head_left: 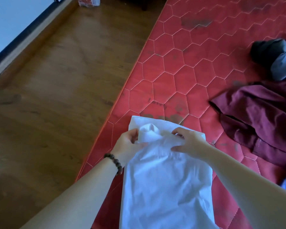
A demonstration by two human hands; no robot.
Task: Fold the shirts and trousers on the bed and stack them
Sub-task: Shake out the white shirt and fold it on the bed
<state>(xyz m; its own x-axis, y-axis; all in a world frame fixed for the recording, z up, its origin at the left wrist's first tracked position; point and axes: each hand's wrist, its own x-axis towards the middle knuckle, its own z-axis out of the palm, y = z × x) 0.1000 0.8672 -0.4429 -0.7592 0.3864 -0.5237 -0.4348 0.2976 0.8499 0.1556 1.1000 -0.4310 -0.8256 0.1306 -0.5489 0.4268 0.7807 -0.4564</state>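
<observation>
Along the left runs the wooden floor [56,96], with a pale skirting board [20,52] against the wall and some white packet [89,1] lying far off at the top; I cannot tell what it is. Next comes the edge of the bed [180,71], a bare red mattress quilted in hexagons and marked with dark smudges.

Close to that edge lies the white garment [165,179], stretched lengthwise toward me, its near end running out of view. I judge it is a shirt or trousers, partly folded, but the bright cloth hides the detail. My left hand [127,144], a beaded bracelet [115,162] on its wrist, has its fingers curled round a bunched fold at the far end. My right hand [188,141] pinches the same end from the other side. So each grip is closed on cloth, I think so that both corners travel together and the fold lands square instead of skewing. Keeping it near the mattress edge puts the work within easy reach.

Further right, well apart from the white piece, a maroon garment [261,123] lies crumpled and unfolded, and beyond it a dark and grey heap of clothes [277,58]. Both seem to be waiting their turn.
</observation>
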